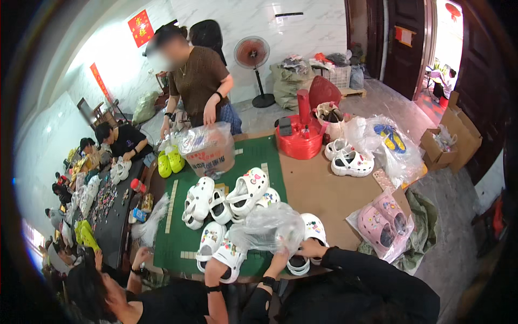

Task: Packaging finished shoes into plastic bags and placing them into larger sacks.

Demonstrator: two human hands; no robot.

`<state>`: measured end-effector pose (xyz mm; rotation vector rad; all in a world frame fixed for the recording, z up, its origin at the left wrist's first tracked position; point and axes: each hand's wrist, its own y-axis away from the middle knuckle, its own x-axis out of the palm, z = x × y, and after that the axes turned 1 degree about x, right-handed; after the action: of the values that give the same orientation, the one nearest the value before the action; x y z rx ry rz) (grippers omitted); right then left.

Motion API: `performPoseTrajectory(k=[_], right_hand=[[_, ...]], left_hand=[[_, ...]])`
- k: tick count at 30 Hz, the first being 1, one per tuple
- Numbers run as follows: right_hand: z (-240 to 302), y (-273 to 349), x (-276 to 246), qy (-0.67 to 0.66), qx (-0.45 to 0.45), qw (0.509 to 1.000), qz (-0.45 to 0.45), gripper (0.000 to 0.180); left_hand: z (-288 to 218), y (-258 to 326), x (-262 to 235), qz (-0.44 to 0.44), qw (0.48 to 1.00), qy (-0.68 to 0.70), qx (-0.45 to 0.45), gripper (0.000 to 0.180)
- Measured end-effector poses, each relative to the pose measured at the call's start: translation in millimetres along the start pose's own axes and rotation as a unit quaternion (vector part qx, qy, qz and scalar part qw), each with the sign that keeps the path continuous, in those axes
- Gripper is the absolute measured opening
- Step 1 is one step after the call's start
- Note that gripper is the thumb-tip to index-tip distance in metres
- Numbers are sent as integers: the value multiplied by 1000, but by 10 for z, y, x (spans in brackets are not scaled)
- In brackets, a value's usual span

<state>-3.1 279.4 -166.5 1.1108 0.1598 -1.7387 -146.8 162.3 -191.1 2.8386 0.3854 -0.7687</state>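
My left hand [279, 261], with a dark band at the wrist, has its fingers closed on the lower edge of a crumpled clear plastic bag [270, 224]. My right hand [313, 249], at the end of a black sleeve, grips a white clog [313, 225] decorated with small colourful charms. Another white clog [298, 264] lies just below, partly hidden by the hands. Left of the bag, a co-worker's hand [216, 271] touches a white clog [231, 258]. More decorated white clogs [248, 191] are heaped beyond the bag on a green mat [253, 156].
Across the table a standing person handles a large printed plastic bag [208, 148] beside lime-green clogs [171, 161]. A roll of red plastic twine [298, 137] and bagged pink clogs [382, 224] occupy the right side. At left, people sit along a dark table [110, 208] strewn with small charms.
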Motion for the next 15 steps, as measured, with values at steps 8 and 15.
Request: performPoseTrajectory(k=[8, 15], right_hand=[[183, -259, 29, -52, 109, 972, -203, 48], [-16, -358, 64, -56, 16, 943, -327, 39]], left_hand=[[-193, 166, -126, -104, 994, -28, -11, 23], [-226, 288, -259, -215, 973, 39, -70, 26]])
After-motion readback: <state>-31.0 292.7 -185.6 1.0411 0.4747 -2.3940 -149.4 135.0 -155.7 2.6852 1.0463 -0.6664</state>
